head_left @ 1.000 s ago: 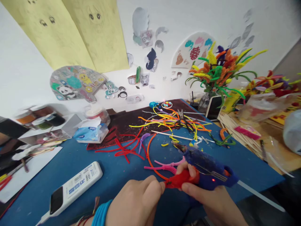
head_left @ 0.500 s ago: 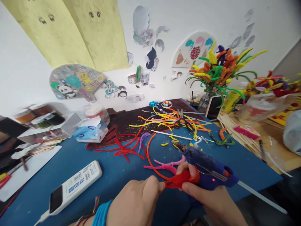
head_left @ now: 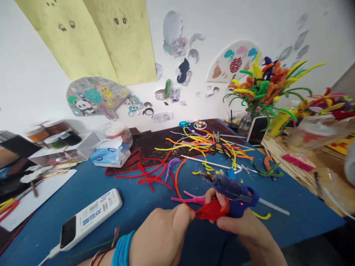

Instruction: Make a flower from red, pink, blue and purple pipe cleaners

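Note:
My left hand (head_left: 161,232) is closed, pinching the narrow end of a red pipe-cleaner piece (head_left: 212,210). My right hand (head_left: 244,231) is wrapped round a dark blue hot glue gun (head_left: 235,190); a small red light glows on its side and a clear glue stick (head_left: 274,206) juts from its back. The thumb and fingers of this hand also press on the red piece, so part of it is hidden. The gun's stained nozzle points left, beyond the red piece. Just left of my fingers lies a pink pipe-cleaner piece (head_left: 188,200).
Red pipe cleaners (head_left: 151,177), scissors (head_left: 217,146) and a wooden stick (head_left: 205,160) lie ahead on the blue table (head_left: 138,207). A white power bank (head_left: 91,218) and a tissue pack (head_left: 110,153) are at left. A vase of pipe-cleaner flowers (head_left: 263,83) stands at back right.
The glue gun has shifted left and turned, so its glue stick reaches less far right. A yellow piece has come into sight behind my right hand. Both hands keep their holds.

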Motion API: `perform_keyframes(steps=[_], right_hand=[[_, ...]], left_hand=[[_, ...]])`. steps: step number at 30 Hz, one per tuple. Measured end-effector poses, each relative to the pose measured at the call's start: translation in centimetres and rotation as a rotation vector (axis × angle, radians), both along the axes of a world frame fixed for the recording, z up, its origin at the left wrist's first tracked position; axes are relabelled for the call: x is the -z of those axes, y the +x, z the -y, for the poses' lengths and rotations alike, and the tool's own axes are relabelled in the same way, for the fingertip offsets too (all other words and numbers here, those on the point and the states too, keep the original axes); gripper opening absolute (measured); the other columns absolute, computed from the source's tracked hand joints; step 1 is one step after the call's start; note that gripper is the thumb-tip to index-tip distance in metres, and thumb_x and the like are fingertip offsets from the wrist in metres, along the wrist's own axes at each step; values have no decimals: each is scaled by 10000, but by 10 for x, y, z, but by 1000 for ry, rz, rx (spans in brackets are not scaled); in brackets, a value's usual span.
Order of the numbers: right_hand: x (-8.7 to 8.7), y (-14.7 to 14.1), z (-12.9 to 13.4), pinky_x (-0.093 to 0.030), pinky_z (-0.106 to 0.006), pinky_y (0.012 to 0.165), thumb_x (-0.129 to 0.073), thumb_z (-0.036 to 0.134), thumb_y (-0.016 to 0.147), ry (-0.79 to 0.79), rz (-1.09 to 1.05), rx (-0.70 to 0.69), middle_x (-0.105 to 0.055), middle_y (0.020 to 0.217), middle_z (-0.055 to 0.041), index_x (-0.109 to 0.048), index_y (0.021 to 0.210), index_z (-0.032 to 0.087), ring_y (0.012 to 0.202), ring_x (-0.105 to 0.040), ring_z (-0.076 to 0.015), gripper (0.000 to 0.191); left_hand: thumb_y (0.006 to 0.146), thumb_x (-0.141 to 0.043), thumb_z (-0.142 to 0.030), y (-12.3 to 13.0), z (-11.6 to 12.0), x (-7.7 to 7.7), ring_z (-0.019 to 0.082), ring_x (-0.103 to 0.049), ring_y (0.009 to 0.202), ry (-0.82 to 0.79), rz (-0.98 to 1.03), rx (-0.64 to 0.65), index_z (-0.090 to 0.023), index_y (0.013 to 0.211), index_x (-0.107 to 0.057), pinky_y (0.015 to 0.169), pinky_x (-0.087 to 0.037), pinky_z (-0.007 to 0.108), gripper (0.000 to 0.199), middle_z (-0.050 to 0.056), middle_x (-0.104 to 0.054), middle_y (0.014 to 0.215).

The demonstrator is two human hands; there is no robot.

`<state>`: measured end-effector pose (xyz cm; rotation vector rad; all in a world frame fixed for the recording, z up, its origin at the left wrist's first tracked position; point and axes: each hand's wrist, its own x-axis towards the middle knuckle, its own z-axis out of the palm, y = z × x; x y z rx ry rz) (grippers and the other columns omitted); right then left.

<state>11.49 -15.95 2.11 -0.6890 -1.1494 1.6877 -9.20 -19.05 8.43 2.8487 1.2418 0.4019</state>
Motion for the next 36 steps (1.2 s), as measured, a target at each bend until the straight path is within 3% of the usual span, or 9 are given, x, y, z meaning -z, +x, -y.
perform_keyframes(steps=[9, 14, 21, 33, 36], right_hand=[[14, -13, -13, -427, -234, 604, -796, 182, 534, -171, -219, -7, -621, 841, 31, -493, 742, 215, 640, -596, -118, 369], [19, -13, -15, -426, -220, 611, -787, 171, 541, -237, -188, 40, -633, 826, 33, -486, 750, 212, 627, -577, -99, 369], [14, -14, -15, -434, -237, 610, -754, 157, 570, -258, -151, 75, -641, 803, 28, -501, 746, 206, 615, -571, -105, 312], [26, -14, -14, -429, -313, 703, -746, 221, 582, -210, 47, 213, -658, 863, -13, -496, 762, 214, 801, -601, -199, 308], [25, -15, -14, -444, -311, 682, -756, 232, 586, -225, 46, 226, -661, 862, -15, -499, 769, 213, 735, -602, -183, 316]], left_hand=[[875, -312, -65, 0, -12, 9, 159, -467, 406, -48, -42, 8, -218, 879, -351, 395, -276, 302, 158, -57, -526, 568], [908, -300, -100, -2, -20, 17, 161, -469, 408, -123, -14, 8, -203, 895, -393, 404, -282, 305, 139, -49, -539, 570], [938, -305, -150, 1, -25, 15, 158, -561, 512, -249, 75, -71, -201, 870, -441, 470, -347, 283, 160, -18, -607, 673], [935, -320, -151, -1, -30, 21, 173, -564, 506, -198, 27, -63, -191, 853, -483, 459, -361, 297, 187, -13, -604, 658], [938, -307, -149, 0, -31, 21, 174, -567, 513, -219, 17, -58, -186, 865, -491, 464, -373, 294, 201, -7, -608, 668]])
